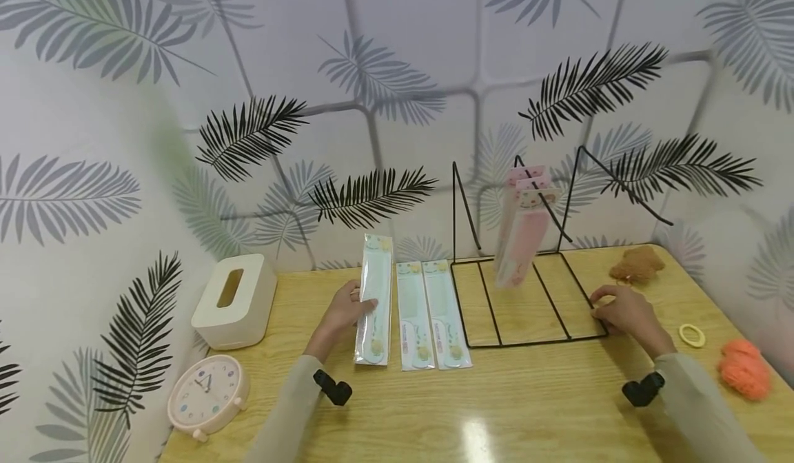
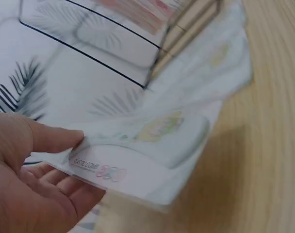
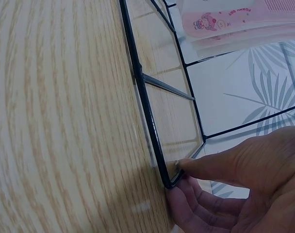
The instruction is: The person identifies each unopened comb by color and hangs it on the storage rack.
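My left hand [image 1: 344,309] pinches a packaged plastic comb [image 1: 375,297], thumb on its front and fingers behind. In the left wrist view the clear sleeve shows a pale green comb [image 2: 138,141] with "PLASTIC COMB" printed on the card. Two similar packaged combs [image 1: 415,318] [image 1: 446,315] lie side by side on the table to its right. At the right, my right hand [image 1: 629,311] grips the front right corner of a black wire rack [image 1: 536,342], thumb and fingers around the wire [image 3: 174,180]. Several pink packaged combs [image 1: 526,232] hang from the rack's middle prong.
A white tissue box [image 1: 232,301] and a pink round clock [image 1: 207,394] stand at the left. Right of the rack lie a brown fluffy item [image 1: 637,264], a yellow ring [image 1: 691,335] and an orange fluffy item [image 1: 744,368]. A leaf-patterned wall [image 1: 397,139] rises behind the table.
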Available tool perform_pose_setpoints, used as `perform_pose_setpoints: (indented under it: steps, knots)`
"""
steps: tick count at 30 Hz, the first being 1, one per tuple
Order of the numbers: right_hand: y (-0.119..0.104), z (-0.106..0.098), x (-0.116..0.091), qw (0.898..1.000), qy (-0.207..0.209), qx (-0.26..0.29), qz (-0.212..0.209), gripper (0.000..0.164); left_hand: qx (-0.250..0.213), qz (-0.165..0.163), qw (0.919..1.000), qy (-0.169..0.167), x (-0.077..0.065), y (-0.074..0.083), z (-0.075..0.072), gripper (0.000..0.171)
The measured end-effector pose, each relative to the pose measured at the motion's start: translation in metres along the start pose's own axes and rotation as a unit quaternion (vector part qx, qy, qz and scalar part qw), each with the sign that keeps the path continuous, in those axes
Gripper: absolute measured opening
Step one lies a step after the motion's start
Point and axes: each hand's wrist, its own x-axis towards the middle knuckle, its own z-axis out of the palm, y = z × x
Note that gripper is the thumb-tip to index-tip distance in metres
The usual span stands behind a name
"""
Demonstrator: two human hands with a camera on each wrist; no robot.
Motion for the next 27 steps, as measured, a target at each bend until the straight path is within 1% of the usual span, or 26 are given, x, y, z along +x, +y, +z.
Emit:
perform_pose_setpoints:
  steps: [2,5,8,12,17,21,25,27]
  knots:
    - [0.0,0.0,0.0,1.0,-0.001,0.001,0.0,0.027,-0.026,0.031,0.9992,0.002,-0.003,0.011,-0.001,0.042]
    - [0.001,0.001,0.001,1.0,-0.003,-0.002,-0.002,0.028,-0.044,0.068,0.9967,0.005,-0.009,0.029,-0.002,0.037]
    - [0.002,0.001,0.001,1.0,-0.004,-0.001,-0.004,0.029,-0.05,0.091,0.9945,0.002,-0.016,0.044,-0.001,0.031]
    - [0.0,0.0,0.0,1.0,-0.005,0.003,-0.003,0.029,-0.049,0.114,0.9922,-0.015,-0.024,0.059,0.004,0.028]
    - [-0.002,0.0,0.001,1.0,-0.001,0.002,-0.002,0.029,-0.026,0.151,0.9876,-0.036,-0.035,0.07,0.011,0.028]
    - [0.0,0.002,0.001,1.0,-0.002,-0.001,-0.004,0.03,-0.017,0.176,0.9825,-0.057,-0.041,0.074,0.015,0.03]
    - [0.001,0.002,0.001,1.0,-0.004,0.005,-0.004,0.03,-0.022,0.195,0.9765,-0.089,-0.047,0.077,0.022,0.036]
    - [0.002,0.001,0.001,1.0,-0.003,0.01,-0.003,0.03,-0.029,0.208,0.9713,-0.111,-0.05,0.08,0.028,0.035]
